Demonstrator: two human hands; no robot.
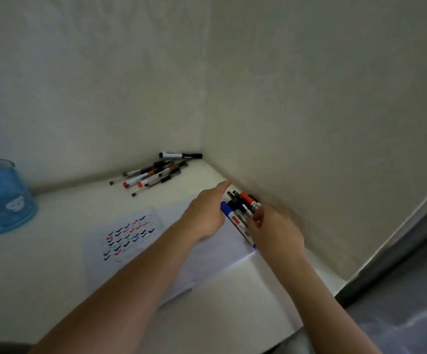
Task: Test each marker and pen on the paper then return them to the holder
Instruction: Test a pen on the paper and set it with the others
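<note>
Head: marker bundle (238, 213) in right hand (276, 229) grip, left hand (204, 216) alongside, touching.

A white table (54, 282) sits in a corner of plain cream walls (309, 98).

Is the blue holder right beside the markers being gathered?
No: the blue holder stands at the far left, while the markers lie against the right wall.
</note>
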